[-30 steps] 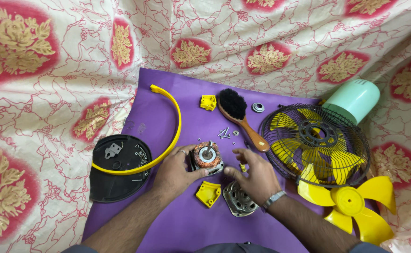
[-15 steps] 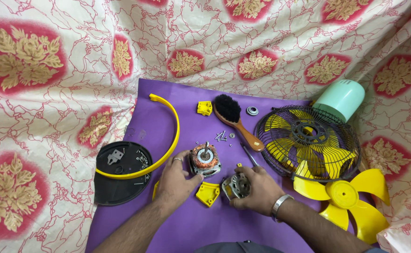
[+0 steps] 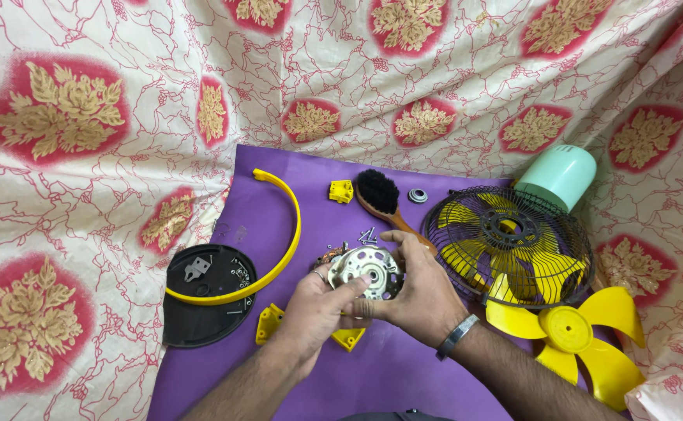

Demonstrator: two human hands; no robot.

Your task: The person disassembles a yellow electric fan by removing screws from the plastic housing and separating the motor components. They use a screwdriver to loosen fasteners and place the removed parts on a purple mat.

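Observation:
Both my hands are together over the purple mat (image 3: pixel 279 203). A round silver motor end cover (image 3: pixel 366 273) with holes sits on top of the copper-wound motor, of which only an edge (image 3: pixel 327 254) shows. My left hand (image 3: pixel 318 312) grips the motor and cover from the left, thumb on the cover's face. From the right, my right hand (image 3: pixel 419 292) clasps the cover's rim; a metal watch band is on its wrist. Two yellow plastic pieces (image 3: pixel 270 322) (image 3: pixel 347 337) lie just below my hands.
A curved yellow band (image 3: pixel 288 234) rests on a black round base plate (image 3: pixel 201 300) at the left. A wooden brush (image 3: pixel 384 203), small yellow block (image 3: pixel 341 191), bearing (image 3: pixel 417 195) and loose screws (image 3: pixel 368 232) lie behind. Black fan grille (image 3: pixel 509 245), mint-green housing (image 3: pixel 559 175) and yellow blade (image 3: pixel 575 331) fill the right.
My right hand picked the silver cover off the mat and brought it up onto the motor. My left hand lifted the motor slightly to meet it. The camera tilted a little.

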